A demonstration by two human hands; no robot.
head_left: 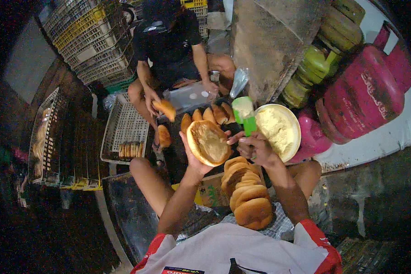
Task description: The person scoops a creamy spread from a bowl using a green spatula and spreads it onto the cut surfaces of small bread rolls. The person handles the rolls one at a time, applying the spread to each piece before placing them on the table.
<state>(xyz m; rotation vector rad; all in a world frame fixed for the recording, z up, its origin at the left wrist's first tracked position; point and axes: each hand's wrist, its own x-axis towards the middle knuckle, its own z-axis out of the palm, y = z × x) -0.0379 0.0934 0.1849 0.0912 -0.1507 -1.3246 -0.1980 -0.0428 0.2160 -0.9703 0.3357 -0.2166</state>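
Note:
My left hand (197, 160) holds up an opened round bun (209, 144), its inner face turned upward with a pale brown spread over it. Closed round the lower end of a green spatula (248, 123) is my right hand (256, 150); pale cream coats the broad upper part of that tool. One finger of this hand points toward the bun's right rim. Just right of the spatula stands a white bowl (299, 137) of pale yellow cream (275, 130). Below my hands, a leaning row of round buns (249, 194) runs down toward my lap.
Across from me sits a person (169, 50), one hand on a folded bun (164, 109), beside a clear plastic bag (189, 96). More folded buns (208, 115) line up ahead. Crates (84, 41) rise at far left; a crate (112, 132) holds rolls. Gas cylinders (360, 96) stand right.

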